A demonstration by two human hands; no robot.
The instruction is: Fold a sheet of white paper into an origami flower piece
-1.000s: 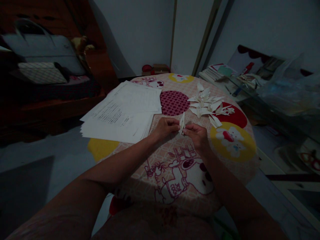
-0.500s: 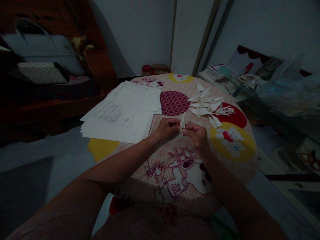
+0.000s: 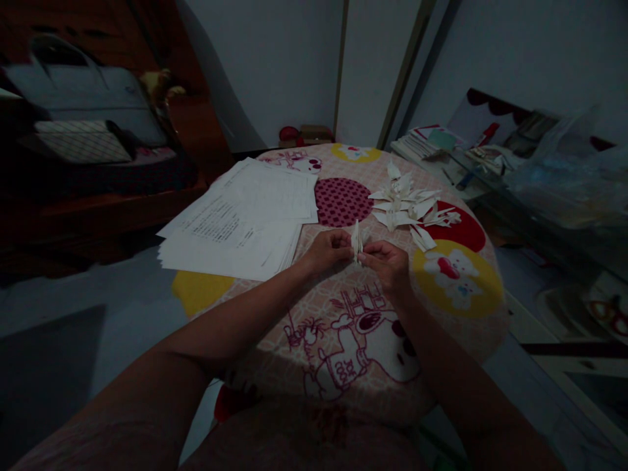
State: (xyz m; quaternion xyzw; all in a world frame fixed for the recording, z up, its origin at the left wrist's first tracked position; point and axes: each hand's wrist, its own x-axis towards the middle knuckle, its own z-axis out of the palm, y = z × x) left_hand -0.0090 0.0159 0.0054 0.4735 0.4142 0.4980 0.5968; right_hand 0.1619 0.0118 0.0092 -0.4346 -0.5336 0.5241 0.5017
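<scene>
Between my hands, over the middle of the round table, a small folded white paper piece [image 3: 357, 241] stands upright. My left hand [image 3: 330, 251] pinches its left side with closed fingers. From the right, my right hand [image 3: 388, 263] pinches the same piece between thumb and fingers. Several folded white paper pieces [image 3: 400, 204] lie in a loose cluster beyond my right hand. A stack of printed white sheets [image 3: 235, 226] rests on the left part of the table.
A patterned cloth [image 3: 343, 288] covers the round table. On the right, a glass-topped stand holds a plastic bag [image 3: 569, 176] and papers [image 3: 424, 140]. A grey bag [image 3: 93, 98] and a quilted purse [image 3: 83, 141] sit on a wooden seat at left.
The folded paper between my fingers has turned slightly and its layers look more spread. My right hand has shifted very slightly to the right.
</scene>
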